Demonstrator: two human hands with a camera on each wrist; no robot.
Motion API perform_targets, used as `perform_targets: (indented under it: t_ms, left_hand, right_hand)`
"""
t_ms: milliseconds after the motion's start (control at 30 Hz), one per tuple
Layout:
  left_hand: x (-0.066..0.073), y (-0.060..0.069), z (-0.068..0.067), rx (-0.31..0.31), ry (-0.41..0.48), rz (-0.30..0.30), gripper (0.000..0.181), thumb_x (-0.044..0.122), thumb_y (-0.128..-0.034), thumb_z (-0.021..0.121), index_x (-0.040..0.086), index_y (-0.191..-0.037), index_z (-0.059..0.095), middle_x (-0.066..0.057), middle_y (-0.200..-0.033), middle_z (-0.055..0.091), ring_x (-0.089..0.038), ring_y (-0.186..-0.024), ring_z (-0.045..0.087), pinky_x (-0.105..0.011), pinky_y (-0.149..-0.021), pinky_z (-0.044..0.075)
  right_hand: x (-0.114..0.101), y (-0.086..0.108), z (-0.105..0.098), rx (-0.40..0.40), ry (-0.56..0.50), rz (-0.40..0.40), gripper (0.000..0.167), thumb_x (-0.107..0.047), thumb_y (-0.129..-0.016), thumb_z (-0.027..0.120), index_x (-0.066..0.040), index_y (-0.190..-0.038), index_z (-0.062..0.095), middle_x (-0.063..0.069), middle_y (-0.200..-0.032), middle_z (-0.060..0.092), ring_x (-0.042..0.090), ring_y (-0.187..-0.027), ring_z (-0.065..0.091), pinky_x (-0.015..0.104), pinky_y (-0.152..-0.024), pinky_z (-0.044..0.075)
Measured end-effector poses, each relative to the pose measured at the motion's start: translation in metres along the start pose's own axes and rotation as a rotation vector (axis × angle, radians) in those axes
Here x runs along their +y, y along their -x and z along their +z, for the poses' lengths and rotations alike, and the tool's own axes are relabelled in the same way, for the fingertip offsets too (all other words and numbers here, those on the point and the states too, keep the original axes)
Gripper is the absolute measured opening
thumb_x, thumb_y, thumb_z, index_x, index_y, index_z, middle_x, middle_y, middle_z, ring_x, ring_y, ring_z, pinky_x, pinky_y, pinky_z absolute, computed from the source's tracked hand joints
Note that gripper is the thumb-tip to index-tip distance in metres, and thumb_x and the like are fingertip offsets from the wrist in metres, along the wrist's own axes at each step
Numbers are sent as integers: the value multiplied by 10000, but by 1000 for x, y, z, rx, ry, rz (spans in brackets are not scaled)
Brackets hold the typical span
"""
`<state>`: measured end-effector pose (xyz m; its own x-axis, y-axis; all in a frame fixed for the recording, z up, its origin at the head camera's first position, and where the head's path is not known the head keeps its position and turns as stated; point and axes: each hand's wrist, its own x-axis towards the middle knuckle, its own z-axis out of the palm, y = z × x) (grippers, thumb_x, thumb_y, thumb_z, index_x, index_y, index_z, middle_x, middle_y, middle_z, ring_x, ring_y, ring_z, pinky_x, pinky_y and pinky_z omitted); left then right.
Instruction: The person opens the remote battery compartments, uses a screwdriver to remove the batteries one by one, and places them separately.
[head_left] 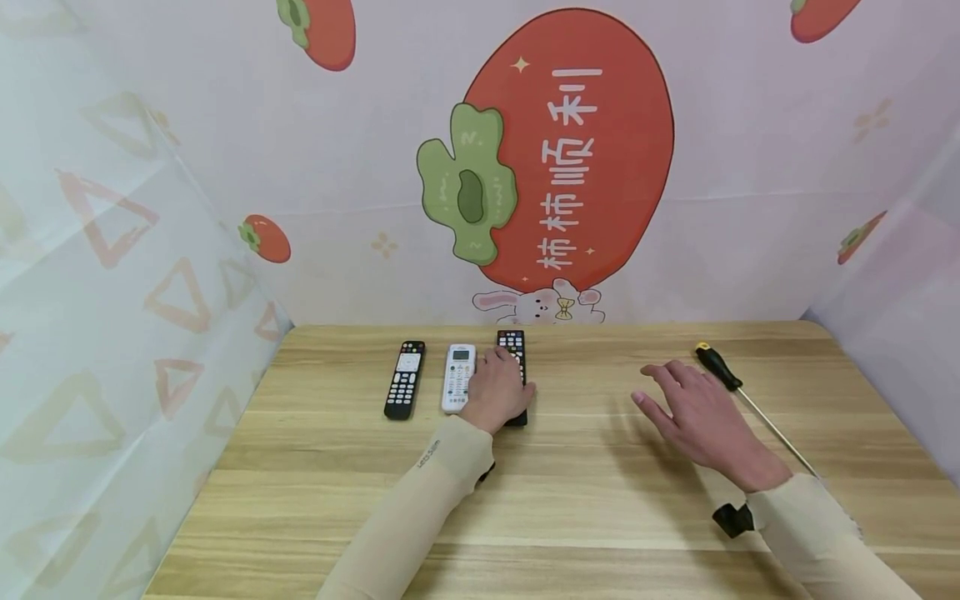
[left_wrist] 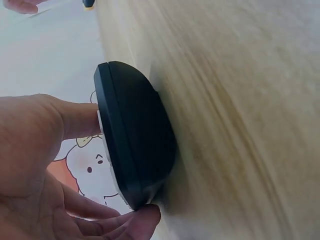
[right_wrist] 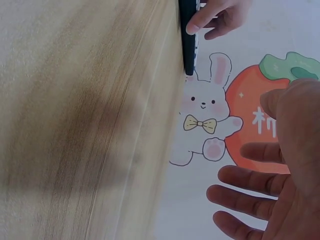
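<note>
At the back middle of the table, my left hand (head_left: 498,390) grips a black remote control (head_left: 512,339) by its sides, thumb along one edge and fingers at the other. In the left wrist view, the remote lies against the wood, its front end toward the camera. Right of it, my right hand (head_left: 701,421) hovers over the table with fingers spread and nothing in it. Just beyond the right hand lies a long screwdriver (head_left: 718,368) with a black and yellow handle. Beside the left hand are a white remote control (head_left: 458,375) and, farther left, another black remote control (head_left: 404,383).
The wooden table (head_left: 570,508) meets a printed cloth wall (head_left: 360,167) with persimmon and rabbit pictures behind it. More cloth closes off the left and right sides. A small black device (head_left: 732,520) sits at my right wrist.
</note>
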<state>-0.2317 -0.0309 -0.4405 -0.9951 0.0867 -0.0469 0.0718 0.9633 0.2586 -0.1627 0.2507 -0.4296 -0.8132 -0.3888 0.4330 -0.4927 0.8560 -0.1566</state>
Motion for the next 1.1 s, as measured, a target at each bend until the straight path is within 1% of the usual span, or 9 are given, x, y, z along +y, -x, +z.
perform_targets:
  t_ms: [200, 433, 500, 667, 833, 967, 1100]
  left_hand:
    - [1, -2, -1, -21, 18, -31, 870, 454, -939, 693, -175, -1451, 379, -294, -1308, 533, -368, -1179, 555, -458, -835, 565]
    - [2, -3, -1, -43, 24, -60, 816, 446, -928, 700, -187, -1380, 453, -247, -1155, 552, -314, -1014, 558, -437, -758, 559]
    - [2, -3, -1, -43, 19, -62, 788, 431, -929, 696, -186, -1365, 470, -241, -1137, 551, -307, -996, 558, -435, -747, 558]
    - [2, -2, -1, -53, 5, -47, 742, 418, -935, 684, -174, -1344, 504, -242, -1158, 544, -303, -1011, 547, -425, -753, 555]
    - [2, -2, -1, -62, -1, -31, 717, 406, -923, 702, -143, -1348, 523, -221, -1144, 547, -288, -973, 541, -405, -728, 544]
    - [2, -1, -1, -74, -31, -15, 717, 401, -920, 714, -132, -1359, 522, -206, -1127, 554, -277, -942, 547, -399, -704, 535]
    - [2, 1, -3, -93, -65, 11, 704, 404, -921, 724, -120, -1352, 537, -195, -1110, 558, -282, -927, 554, -406, -716, 525]
  right_hand:
    - [-1, 0, 0, -3, -1, 0, 371, -293, -978, 673, -22, -1229, 630, 161, -1085, 646, 344, -873, 646, 554, -795, 472]
    - [-2, 0, -1, -19, -6, 5, 380, -300, -982, 670, -25, -1241, 628, 160, -1098, 639, 345, -883, 641, 556, -788, 466]
    - [-3, 0, 0, -21, -8, 4, 378, -297, -981, 671, -25, -1239, 628, 157, -1092, 639, 339, -879, 638, 552, -782, 469]
    - [-3, 0, 2, -17, -9, -4, 371, -286, -975, 680, -21, -1230, 629, 146, -1059, 638, 310, -851, 624, 529, -763, 479]
    - [-4, 0, 3, -20, -14, -3, 380, -290, -976, 679, -18, -1236, 630, 139, -1058, 636, 301, -854, 619, 521, -762, 476]
    - [-4, 0, 4, -23, -17, -5, 380, -286, -977, 677, -16, -1240, 629, 137, -1062, 636, 305, -856, 621, 519, -762, 474]
    - [-4, -1, 4, -37, -21, -2, 382, -294, -982, 671, -16, -1241, 627, 135, -1054, 633, 301, -845, 616, 517, -757, 469]
